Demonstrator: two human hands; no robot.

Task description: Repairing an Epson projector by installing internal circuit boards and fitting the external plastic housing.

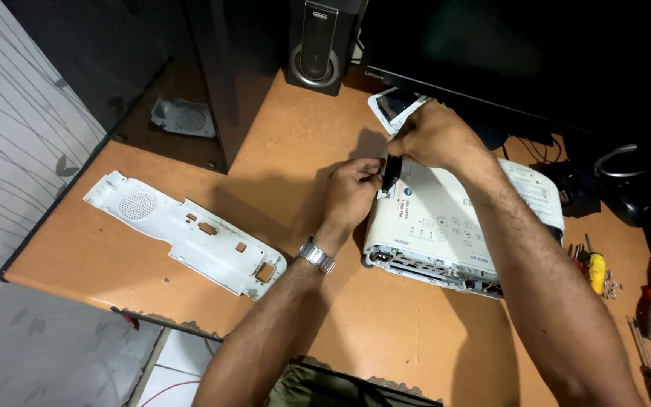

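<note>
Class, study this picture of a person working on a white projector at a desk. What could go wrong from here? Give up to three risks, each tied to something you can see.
1. Both hands, left hand and right hand, pinch a small black part at the projector; forcing it might snap it.
2. Loose screws lie beside the yellow-handled screwdriver near the right forearm; a sweep could scatter them.
3. The removed white panel lies close to the desk edge and might be knocked off.
</note>
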